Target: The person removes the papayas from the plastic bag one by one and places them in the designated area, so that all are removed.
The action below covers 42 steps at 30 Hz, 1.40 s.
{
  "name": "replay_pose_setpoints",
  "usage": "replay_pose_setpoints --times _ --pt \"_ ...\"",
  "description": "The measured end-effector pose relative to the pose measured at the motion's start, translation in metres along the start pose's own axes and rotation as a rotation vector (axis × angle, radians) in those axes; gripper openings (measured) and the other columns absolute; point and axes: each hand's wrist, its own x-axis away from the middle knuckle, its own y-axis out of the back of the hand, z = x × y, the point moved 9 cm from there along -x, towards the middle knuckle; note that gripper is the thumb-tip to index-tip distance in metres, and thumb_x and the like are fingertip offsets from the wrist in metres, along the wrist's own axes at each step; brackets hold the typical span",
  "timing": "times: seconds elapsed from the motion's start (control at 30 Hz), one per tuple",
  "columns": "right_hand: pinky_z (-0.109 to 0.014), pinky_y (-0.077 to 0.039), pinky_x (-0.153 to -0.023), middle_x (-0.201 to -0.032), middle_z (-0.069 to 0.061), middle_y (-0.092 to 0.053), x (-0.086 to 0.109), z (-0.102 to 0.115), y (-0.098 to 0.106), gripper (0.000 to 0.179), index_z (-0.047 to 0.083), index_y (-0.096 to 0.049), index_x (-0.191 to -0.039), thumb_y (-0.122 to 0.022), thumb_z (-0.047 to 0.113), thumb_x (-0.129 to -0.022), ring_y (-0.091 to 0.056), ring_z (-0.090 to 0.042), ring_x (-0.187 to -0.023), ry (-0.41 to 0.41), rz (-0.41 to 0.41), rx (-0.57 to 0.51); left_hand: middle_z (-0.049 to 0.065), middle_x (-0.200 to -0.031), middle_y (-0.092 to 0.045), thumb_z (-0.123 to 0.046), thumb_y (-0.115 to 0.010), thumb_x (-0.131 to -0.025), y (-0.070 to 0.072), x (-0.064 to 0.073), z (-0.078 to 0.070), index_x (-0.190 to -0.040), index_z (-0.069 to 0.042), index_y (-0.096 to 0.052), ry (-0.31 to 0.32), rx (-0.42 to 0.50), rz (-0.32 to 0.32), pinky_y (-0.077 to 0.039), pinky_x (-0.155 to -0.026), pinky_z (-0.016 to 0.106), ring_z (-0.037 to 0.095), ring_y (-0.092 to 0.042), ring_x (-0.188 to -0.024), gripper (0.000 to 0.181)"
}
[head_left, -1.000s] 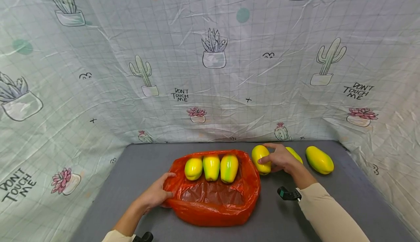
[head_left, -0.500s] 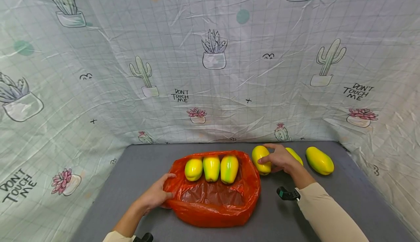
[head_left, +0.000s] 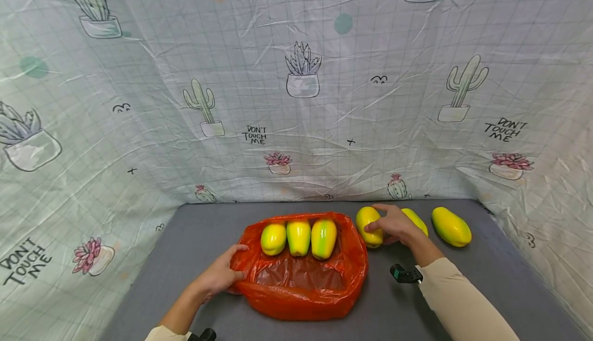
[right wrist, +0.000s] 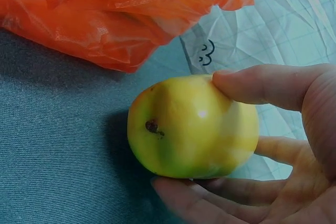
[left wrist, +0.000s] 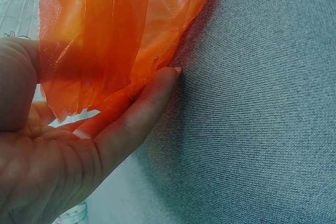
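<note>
A red plastic bag (head_left: 296,305) lies with its mouth spread wide, three yellow-green papayas (head_left: 298,237) side by side along its far side. At the bag's left edge, my left hand (head_left: 219,275) holds the thin film between thumb and fingers; part of that hand shows through the film (left wrist: 113,19) in the left wrist view. To the right of the bag, my right hand (head_left: 397,223) grips another papaya (right wrist: 184,124), thumb on one side and fingers on the other. The dark stem spot of this fruit faces the right wrist camera, and it sits close over the table.
Two more papayas lie to the right: one (head_left: 415,221) partly hidden behind my right hand, the other (head_left: 451,226) farther right. The grey table (head_left: 208,222) ends at a hanging cloth (head_left: 324,176) printed with cacti, which also rises on both sides.
</note>
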Motion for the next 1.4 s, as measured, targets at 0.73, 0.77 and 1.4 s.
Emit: replay_pose_setpoints --times 0.73,0.77,1.4 --pt "-0.051 -0.064 -0.079 -0.149 -0.034 -0.046 0.0 -0.001 0.002 0.095 0.002 -0.031 -0.161 -0.082 0.023 -0.084 -0.063 -0.041 -0.113 -0.016 -0.043 0.12 0.033 -0.136 -0.043 0.006 -0.066 -0.09 -0.001 -0.001 0.0 -0.151 -0.008 -0.037 -0.018 0.02 0.022 -0.064 -0.065 0.047 0.031 -0.065 -0.094 0.069" --pt "-0.05 -0.063 -0.081 -0.149 -0.033 -0.047 0.0 0.001 0.003 0.094 0.001 -0.032 -0.16 -0.083 0.024 -0.084 -0.062 -0.04 -0.112 -0.003 -0.055 0.152 0.033 -0.136 -0.043 0.007 -0.066 -0.09 -0.001 -0.001 0.0 -0.151 -0.008 -0.037 -0.017 0.019 0.021 -0.064 -0.065 0.047 0.031 -0.065 -0.094 0.069" --pt "-0.046 -0.062 -0.09 -0.139 -0.033 -0.06 0.035 0.031 0.021 0.073 0.002 -0.052 -0.15 -0.083 0.021 -0.087 -0.071 -0.035 -0.104 0.086 -0.133 0.101 0.033 -0.137 -0.043 0.006 -0.066 -0.091 0.0 0.0 -0.002 -0.151 -0.007 -0.038 -0.002 0.003 0.009 -0.064 -0.064 0.048 0.031 -0.065 -0.095 0.068"
